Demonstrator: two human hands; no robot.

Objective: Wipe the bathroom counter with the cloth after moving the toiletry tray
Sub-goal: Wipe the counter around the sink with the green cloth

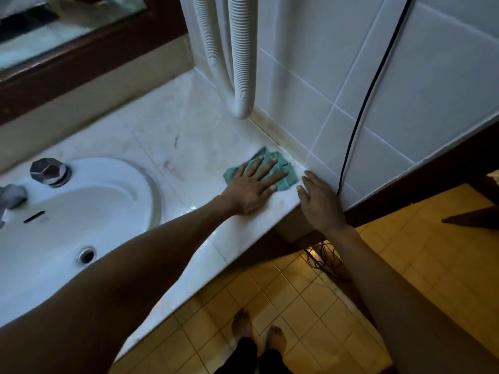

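Crumpled green cloth [280,168] under flat left hand [253,184] on marble counter [167,130].

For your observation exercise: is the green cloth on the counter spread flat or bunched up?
Bunched up: the green cloth shows folds and creases under the left hand, pressed flat on it.

No text, label, brand, number or sign is readable on anything here.

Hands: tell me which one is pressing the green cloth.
The left hand, flat with fingers spread on the cloth near the tiled wall. The right hand is bare, resting at the counter corner beside it.
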